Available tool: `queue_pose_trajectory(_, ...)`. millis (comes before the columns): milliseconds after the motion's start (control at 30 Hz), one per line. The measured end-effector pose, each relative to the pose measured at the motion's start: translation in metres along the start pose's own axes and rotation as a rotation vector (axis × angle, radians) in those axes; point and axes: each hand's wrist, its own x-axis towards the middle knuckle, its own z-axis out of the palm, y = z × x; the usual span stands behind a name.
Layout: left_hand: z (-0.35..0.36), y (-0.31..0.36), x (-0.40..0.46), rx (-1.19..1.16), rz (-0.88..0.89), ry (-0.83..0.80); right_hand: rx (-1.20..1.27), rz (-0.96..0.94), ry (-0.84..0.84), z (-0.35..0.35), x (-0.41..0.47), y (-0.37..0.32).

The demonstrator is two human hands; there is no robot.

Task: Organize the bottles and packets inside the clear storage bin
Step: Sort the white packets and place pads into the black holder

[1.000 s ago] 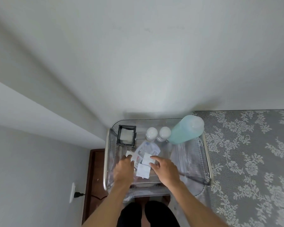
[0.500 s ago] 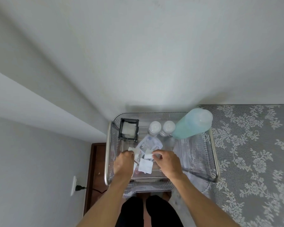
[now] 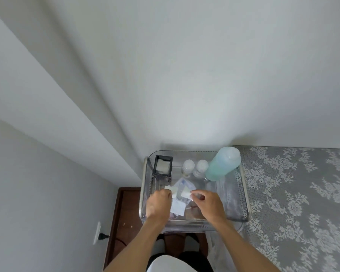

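A clear storage bin (image 3: 242, 193) stands against the wall. Along its back wall are a black-framed holder (image 3: 162, 167), two small white-capped bottles (image 3: 188, 167) (image 3: 202, 167) and a tall pale green bottle (image 3: 223, 164). Several white packets (image 3: 182, 190) lie in the bin's middle. My left hand (image 3: 157, 204) pinches the packets from the left and my right hand (image 3: 209, 203) pinches one from the right, both inside the bin. A further packet (image 3: 178, 208) lies flat between my hands.
A grey lace-patterned cloth (image 3: 302, 203) covers the surface to the right of the bin. White walls rise behind and to the left. A dark wooden floor strip (image 3: 124, 218) and a wall socket with a plug (image 3: 98, 234) are at lower left.
Both hands have gathered the loose packets closer together near the bin's middle, my right hand moving from a flat press to a pinch. The camera view shifted slightly.
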Motion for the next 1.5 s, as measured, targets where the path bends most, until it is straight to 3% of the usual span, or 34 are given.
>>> queue_pose_trajectory(233,-0.055,0.007,0.02,0.009,0.005,0.153,0.045,-0.011,0.005,-0.009,-0.008,-0.01)
queue_pose_trajectory(400,-0.076,0.014,0.044,0.033,-0.014,0.174,0.079,-0.051,0.05,-0.009,-0.017,-0.02)
queue_pose_trajectory(800,-0.07,0.022,0.08,0.199,-0.072,0.059,0.075,-0.024,0.062,-0.028,-0.026,-0.003)
queue_pose_trajectory(967,-0.067,0.022,0.077,0.165,0.028,0.045,0.031,-0.069,0.036,-0.042,-0.013,-0.017)
queue_pose_trajectory(1100,-0.067,0.006,0.057,-0.101,0.223,0.304,0.022,-0.145,0.009,-0.049,0.006,-0.042)
queue_pose_trajectory(1200,-0.065,-0.025,0.036,-0.134,0.252,0.484,-0.007,-0.187,0.002,-0.051,0.025,-0.068)
queue_pose_trajectory(1367,-0.054,-0.07,0.012,-0.114,0.127,0.314,-0.086,-0.256,-0.007,-0.04,0.051,-0.106)
queue_pose_trajectory(1500,-0.05,-0.069,0.009,-0.145,0.147,0.31,-0.169,-0.272,0.045,-0.026,0.062,-0.121)
